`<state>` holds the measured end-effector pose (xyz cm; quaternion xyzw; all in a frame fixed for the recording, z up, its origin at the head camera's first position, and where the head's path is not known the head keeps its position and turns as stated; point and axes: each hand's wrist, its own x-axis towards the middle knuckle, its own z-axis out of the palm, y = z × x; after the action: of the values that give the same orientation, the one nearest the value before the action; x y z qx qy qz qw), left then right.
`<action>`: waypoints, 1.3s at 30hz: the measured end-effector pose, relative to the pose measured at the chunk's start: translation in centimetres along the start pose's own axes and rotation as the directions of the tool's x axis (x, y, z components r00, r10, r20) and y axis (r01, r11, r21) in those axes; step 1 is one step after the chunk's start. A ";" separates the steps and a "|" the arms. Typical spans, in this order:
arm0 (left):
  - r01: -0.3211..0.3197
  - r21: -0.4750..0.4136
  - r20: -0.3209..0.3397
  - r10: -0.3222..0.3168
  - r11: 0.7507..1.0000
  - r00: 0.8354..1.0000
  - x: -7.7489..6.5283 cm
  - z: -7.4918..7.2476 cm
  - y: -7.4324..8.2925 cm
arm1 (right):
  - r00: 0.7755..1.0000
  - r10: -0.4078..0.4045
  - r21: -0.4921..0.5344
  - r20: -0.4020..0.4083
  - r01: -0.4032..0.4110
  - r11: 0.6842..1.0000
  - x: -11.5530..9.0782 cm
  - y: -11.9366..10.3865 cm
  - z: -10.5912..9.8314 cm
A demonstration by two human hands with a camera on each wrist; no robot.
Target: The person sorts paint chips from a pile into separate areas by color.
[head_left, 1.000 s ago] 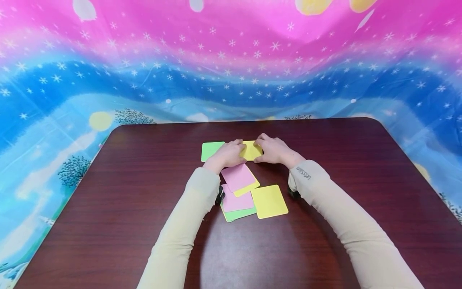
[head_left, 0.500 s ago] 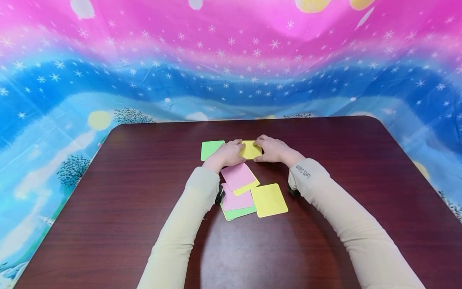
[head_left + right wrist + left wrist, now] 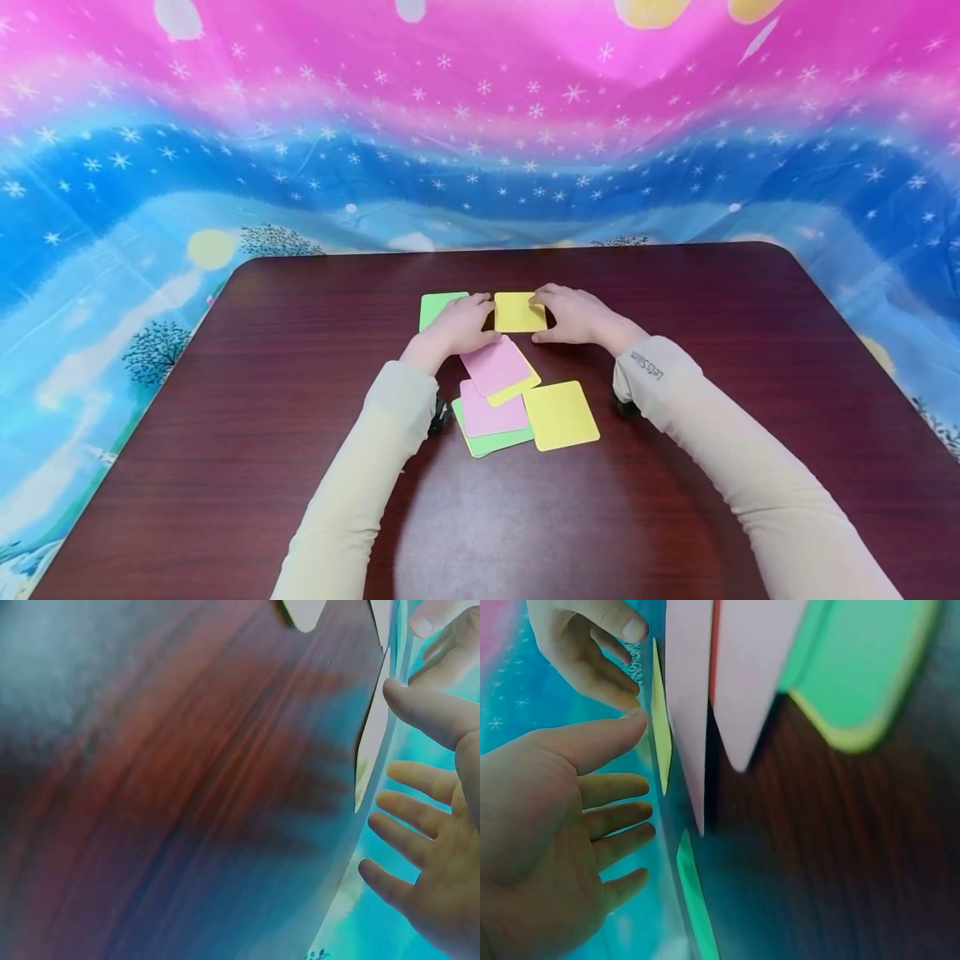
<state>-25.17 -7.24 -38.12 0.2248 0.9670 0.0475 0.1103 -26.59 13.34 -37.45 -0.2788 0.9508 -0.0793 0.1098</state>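
A square yellow card [image 3: 516,313] lies flat toward the far side of the table, between my two hands. My left hand [image 3: 457,323] is just left of it, fingers loosely extended and holding nothing; it partly covers a green card [image 3: 434,309]. My right hand [image 3: 583,317] reaches over the yellow card's right edge, with its fingers [image 3: 409,814] spread in the right wrist view; contact with the card is unclear. Nearer, a pink card [image 3: 493,368] overlaps a yellow one, and another pink card [image 3: 491,414] lies on green. A second yellow card [image 3: 562,417] sits to their right.
The dark brown wooden table [image 3: 262,417] has rounded far corners. A pink and blue snowflake-patterned cloth [image 3: 480,150] hangs behind and beside it. In the left wrist view, the nearer pink cards [image 3: 690,697] stand close to the camera.
My left hand has drawn back leftward from the far yellow card, uncovering its left edge. My right hand has shifted slightly right. The cards seem to lie where they were.
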 end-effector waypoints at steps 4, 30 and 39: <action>0.002 -0.019 -0.017 -0.002 1.000 1.000 -1.0 -0.3 0.1 | 0.998 -0.051 -0.018 -0.021 0.050 0.999 -0.5 -0.6 0.0; 0.039 0.057 0.006 -0.039 0.998 0.999 -5.7 0.1 1.8 | 0.974 -0.228 -0.117 -0.012 0.225 0.967 -2.3 -4.0 0.5; 0.038 0.094 0.027 -0.040 0.995 0.999 -6.3 0.4 2.4 | 0.968 -0.253 -0.102 -0.010 0.250 0.963 -2.4 -4.7 0.9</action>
<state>-18.57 -7.82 -36.95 0.2115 0.9706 -0.0034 0.1146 -22.00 10.70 -36.90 -0.4014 0.9116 -0.0481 0.0740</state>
